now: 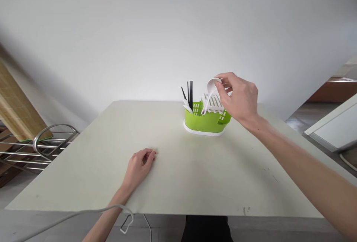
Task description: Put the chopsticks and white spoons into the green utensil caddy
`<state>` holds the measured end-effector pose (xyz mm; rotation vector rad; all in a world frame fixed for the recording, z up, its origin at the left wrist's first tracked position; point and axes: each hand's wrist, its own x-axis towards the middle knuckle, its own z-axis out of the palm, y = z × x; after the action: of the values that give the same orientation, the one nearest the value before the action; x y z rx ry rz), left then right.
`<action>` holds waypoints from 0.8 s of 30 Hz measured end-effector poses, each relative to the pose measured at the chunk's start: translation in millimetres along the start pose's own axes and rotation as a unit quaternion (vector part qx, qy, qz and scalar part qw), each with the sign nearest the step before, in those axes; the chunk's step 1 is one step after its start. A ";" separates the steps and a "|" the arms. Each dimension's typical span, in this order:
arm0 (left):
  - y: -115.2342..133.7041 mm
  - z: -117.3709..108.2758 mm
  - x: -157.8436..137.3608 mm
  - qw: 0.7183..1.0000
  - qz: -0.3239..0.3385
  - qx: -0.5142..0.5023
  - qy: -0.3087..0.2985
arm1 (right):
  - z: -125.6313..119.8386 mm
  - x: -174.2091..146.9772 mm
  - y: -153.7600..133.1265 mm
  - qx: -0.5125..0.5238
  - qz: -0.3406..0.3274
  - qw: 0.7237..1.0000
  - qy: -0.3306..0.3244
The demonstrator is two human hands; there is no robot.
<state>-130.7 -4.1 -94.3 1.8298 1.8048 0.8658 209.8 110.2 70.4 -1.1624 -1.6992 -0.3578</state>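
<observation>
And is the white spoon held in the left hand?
No, the right hand holds the white spoon by its bowl, handle pointing down.

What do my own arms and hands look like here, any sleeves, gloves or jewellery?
The left hand and right hand are bare; no gloves, rings, watch or sleeves show. A small spot marks the right wrist. A pale grey cable crosses in front of the left forearm.

Can't read tiny marking on 7 o'clock tip of white spoon; can't see bowl edge covered by R hand. Can't see lower ends of blk sticks, hidden in green caddy. Can't see into curled L hand. Lose R forearm off edge approx 4 o'clock, L forearm off btm at 7, tan panel off 9.
</observation>
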 end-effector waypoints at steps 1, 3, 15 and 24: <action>-0.2 0.2 0.2 1.000 0.004 0.002 0.000 | 5.4 -1.0 1.0 -0.019 -0.013 1.000 0.007; -0.9 0.7 0.6 1.000 0.011 0.009 0.003 | 16.3 -4.3 4.8 -0.050 -0.035 0.998 0.014; -6.2 2.6 -0.2 0.998 0.040 0.037 0.017 | 65.6 -30.0 20.8 -0.119 -0.233 0.962 -0.075; -2.3 0.9 4.7 0.999 0.017 0.028 0.007 | 68.7 -49.2 21.3 -0.152 -0.291 0.933 -0.145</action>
<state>-131.9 0.8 -95.9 1.8994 1.8274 0.8500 190.3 142.2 -8.3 -0.9317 -2.3049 -0.8749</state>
